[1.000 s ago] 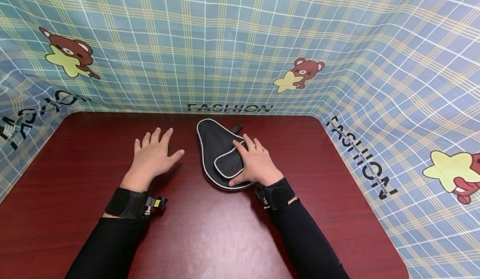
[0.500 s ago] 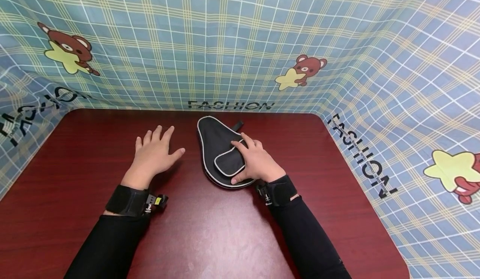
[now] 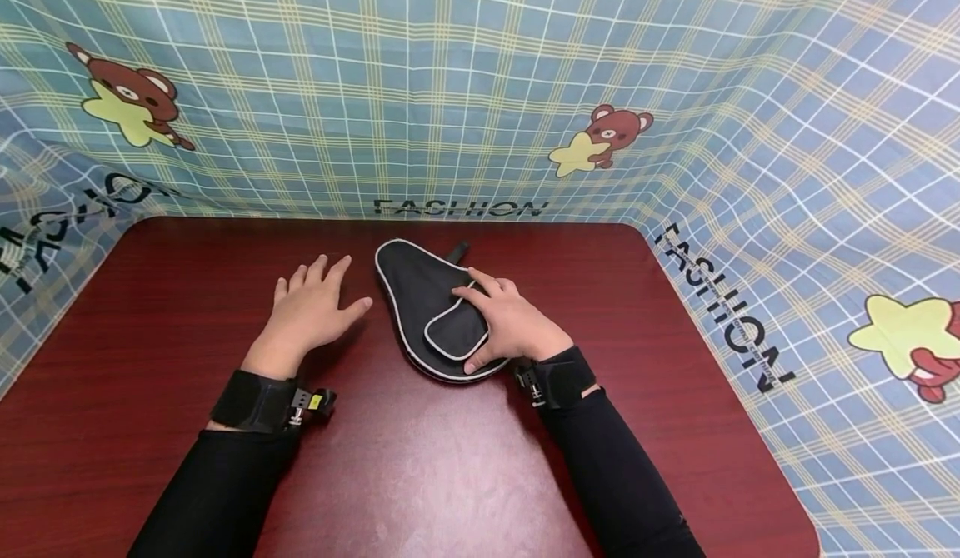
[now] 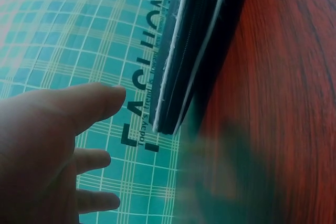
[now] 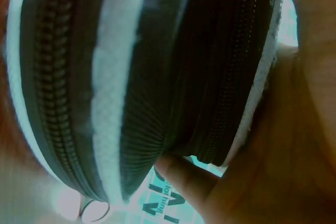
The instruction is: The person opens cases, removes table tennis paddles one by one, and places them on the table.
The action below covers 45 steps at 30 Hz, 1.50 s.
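Note:
A black table tennis bat case [image 3: 422, 287] with white piping lies on the table, its narrow end toward the back left. On its upper face is a small raised pocket [image 3: 454, 331]. My right hand [image 3: 519, 325] grips the pocket's right side, thumb at the near edge and fingers over the far edge. The right wrist view shows the case's zipper [image 5: 55, 77] close up, with a finger against the pocket's side. To the left of the case my left hand [image 3: 306, 315] hovers with fingers spread, touching nothing; in the left wrist view its thumb points toward the case's zipped edge [image 4: 186, 61].
The dark red table [image 3: 420, 475] has a rounded back edge. Blue plaid cloth [image 3: 420, 83] with bears and lettering hangs behind it and along both sides. A short black strap [image 3: 458, 251] sticks out from the case's far side.
The case's narrow end has swung to the left during the last half second, with my right hand still on the pocket. My left hand has hardly moved.

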Motion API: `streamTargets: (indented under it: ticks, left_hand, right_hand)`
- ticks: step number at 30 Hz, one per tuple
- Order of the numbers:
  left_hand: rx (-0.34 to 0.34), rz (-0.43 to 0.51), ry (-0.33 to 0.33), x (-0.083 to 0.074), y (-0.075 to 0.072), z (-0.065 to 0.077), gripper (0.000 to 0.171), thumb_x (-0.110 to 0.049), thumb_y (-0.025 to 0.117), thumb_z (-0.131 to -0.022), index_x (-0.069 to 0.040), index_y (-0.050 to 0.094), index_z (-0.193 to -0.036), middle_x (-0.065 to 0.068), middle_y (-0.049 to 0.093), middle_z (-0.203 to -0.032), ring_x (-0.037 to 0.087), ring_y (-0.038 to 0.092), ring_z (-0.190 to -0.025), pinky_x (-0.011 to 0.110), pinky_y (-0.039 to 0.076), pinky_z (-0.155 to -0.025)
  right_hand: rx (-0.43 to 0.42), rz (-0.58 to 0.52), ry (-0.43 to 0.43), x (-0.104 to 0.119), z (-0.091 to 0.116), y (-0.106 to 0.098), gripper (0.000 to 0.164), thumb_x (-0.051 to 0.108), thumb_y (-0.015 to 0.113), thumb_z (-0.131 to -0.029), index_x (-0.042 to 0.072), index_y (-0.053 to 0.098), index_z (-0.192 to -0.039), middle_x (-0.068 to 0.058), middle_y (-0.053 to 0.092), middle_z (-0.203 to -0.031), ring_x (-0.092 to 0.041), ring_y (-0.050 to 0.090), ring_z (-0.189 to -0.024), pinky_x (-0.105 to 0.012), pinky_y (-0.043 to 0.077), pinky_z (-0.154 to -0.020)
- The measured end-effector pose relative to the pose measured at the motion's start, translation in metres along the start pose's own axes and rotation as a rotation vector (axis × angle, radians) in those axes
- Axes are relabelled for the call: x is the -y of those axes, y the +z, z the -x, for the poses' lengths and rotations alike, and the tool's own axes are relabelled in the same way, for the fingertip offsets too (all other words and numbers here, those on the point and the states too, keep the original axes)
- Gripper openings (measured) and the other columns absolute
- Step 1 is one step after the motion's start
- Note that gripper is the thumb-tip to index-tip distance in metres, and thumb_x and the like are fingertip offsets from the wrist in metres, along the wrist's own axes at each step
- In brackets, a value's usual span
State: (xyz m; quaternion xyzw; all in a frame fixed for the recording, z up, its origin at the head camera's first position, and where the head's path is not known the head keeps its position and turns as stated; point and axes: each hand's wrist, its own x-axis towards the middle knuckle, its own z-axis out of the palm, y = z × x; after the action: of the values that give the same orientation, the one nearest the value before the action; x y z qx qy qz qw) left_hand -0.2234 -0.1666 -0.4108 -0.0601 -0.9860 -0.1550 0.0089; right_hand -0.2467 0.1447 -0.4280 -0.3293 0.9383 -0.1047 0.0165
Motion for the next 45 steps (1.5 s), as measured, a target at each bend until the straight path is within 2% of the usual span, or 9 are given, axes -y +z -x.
streamTargets:
  ticks: [6,13,16,22,25,29,35,45]
  left_hand:
    - [0.019,0.024,0.010,0.0028,0.0027,-0.0001,0.083,-0.062,0.044,-0.080,-0.016,0.018,-0.142,0.025,0.013,-0.141,0.049,0.013,-0.123,0.064,0.004,-0.092]
    - [0.029,0.045,0.009,0.0038,0.0028,0.0027,0.084,-0.064,0.042,-0.079,-0.016,0.017,-0.143,0.025,0.014,-0.140,0.049,0.013,-0.123,0.065,0.005,-0.092]
    - [0.031,0.050,0.017,0.0032,0.0021,0.0029,0.084,-0.065,0.041,-0.079,-0.015,0.016,-0.143,0.025,0.016,-0.139,0.048,0.014,-0.123,0.064,0.007,-0.092]
    - [0.041,0.066,0.017,0.0022,0.0012,0.0031,0.084,-0.064,0.041,-0.080,-0.015,0.015,-0.143,0.025,0.015,-0.139,0.048,0.014,-0.123,0.063,0.010,-0.092]
    - [0.058,0.073,0.014,0.0014,0.0010,0.0031,0.084,-0.064,0.041,-0.080,-0.015,0.014,-0.143,0.026,0.013,-0.140,0.049,0.012,-0.123,0.062,0.011,-0.092]
    - [0.075,0.077,0.015,-0.0009,-0.0005,0.0029,0.084,-0.063,0.042,-0.080,-0.015,0.014,-0.143,0.026,0.012,-0.140,0.049,0.012,-0.123,0.063,0.012,-0.092]
    - [0.058,0.073,0.013,-0.0022,-0.0033,0.0016,0.082,-0.060,0.045,-0.081,-0.013,0.016,-0.143,0.026,0.013,-0.139,0.049,0.014,-0.122,0.062,0.014,-0.092]
    - [0.084,0.057,0.032,-0.0037,0.0024,-0.0003,0.081,-0.061,0.043,-0.081,-0.014,0.017,-0.142,0.025,0.015,-0.140,0.048,0.016,-0.122,0.061,0.015,-0.092]
  right_hand:
    - [-0.010,-0.005,-0.012,0.0015,0.0001,0.0021,0.117,0.076,0.068,-0.035,0.033,0.031,-0.137,0.002,0.005,-0.147,-0.025,0.018,-0.125,-0.038,0.036,-0.088]
    - [0.009,0.023,0.084,0.0020,0.0018,0.0042,0.136,0.080,0.064,-0.031,0.028,0.006,-0.143,0.000,-0.008,-0.147,-0.031,0.011,-0.130,-0.049,0.029,-0.093]
    - [0.017,0.021,0.127,0.0036,0.0028,0.0030,0.137,0.079,0.065,-0.030,0.030,0.006,-0.143,-0.001,-0.011,-0.146,-0.030,0.011,-0.130,-0.049,0.031,-0.092]
    - [0.049,0.014,0.173,0.0053,0.0038,0.0005,0.134,0.078,0.066,-0.029,0.035,0.008,-0.142,0.000,-0.011,-0.146,-0.031,0.023,-0.125,-0.043,0.042,-0.079]
    - [0.064,-0.002,0.169,0.0047,0.0039,0.0000,0.132,0.077,0.067,-0.031,0.036,0.008,-0.142,0.001,-0.009,-0.147,-0.030,0.025,-0.124,-0.040,0.044,-0.074]
    - [0.072,-0.012,0.140,0.0025,0.0030,-0.0013,0.130,0.077,0.067,-0.033,0.037,0.008,-0.141,0.002,-0.009,-0.146,-0.030,0.023,-0.125,-0.039,0.044,-0.074]
    - [0.068,-0.007,0.109,-0.0001,-0.0005,-0.0027,0.130,0.078,0.065,-0.031,0.036,0.010,-0.141,0.005,-0.009,-0.146,-0.028,0.022,-0.125,-0.040,0.043,-0.076]
    - [0.097,-0.014,0.068,-0.0009,-0.0003,-0.0043,0.127,0.073,0.071,-0.033,0.038,0.012,-0.141,0.007,-0.007,-0.146,-0.027,0.023,-0.124,-0.039,0.044,-0.071]
